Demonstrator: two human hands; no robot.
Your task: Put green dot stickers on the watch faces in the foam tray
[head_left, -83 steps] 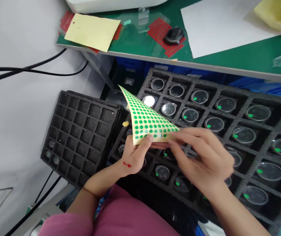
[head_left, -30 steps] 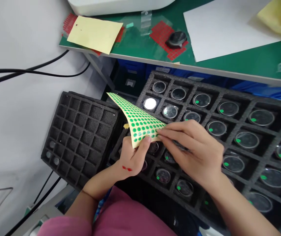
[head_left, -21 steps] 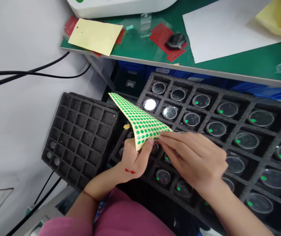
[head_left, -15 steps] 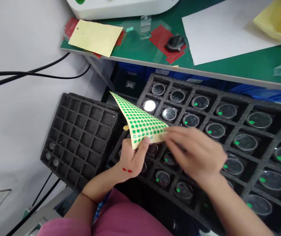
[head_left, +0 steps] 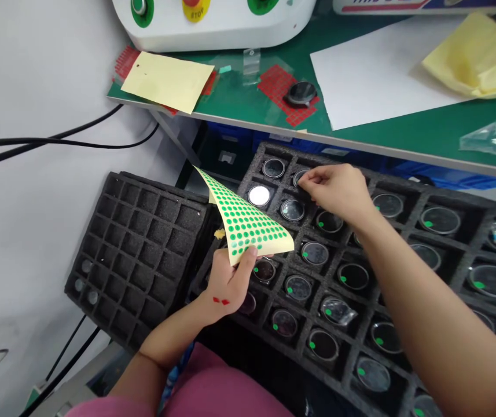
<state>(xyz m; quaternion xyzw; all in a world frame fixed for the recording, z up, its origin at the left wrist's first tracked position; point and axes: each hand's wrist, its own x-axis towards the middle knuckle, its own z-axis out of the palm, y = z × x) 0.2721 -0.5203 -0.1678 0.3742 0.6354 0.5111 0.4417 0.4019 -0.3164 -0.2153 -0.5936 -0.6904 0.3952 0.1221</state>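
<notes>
Sticker sheet (head_left: 252, 220): bowed, held up above the left part of the tray.
Left hand (head_left: 229, 284): gripping the sheet's near edge, thumb on top.
Right hand (head_left: 338, 188): over in the far row, fingertips (head_left: 311, 185) pinched narrow at a round disc (head_left: 298, 176); can't tell whether they hold a sticker.
Foam tray (head_left: 355, 347): many discs wear green dots (head_left: 312, 346); this looks like the sticking step.
Fingertips: a light, steady press seems called for.

The sheet (head_left: 248, 217) is pale yellow, with rows of green dots. The left hand (head_left: 228, 282) carries two red diamond marks. At four o'clock, the tray (head_left: 465, 249) is dark grey, and many round pieces (head_left: 441, 220) in it have one green dot. The table (head_left: 404, 134) at two o'clock is green; the shirt (head_left: 226, 388) at six is pink.
</notes>
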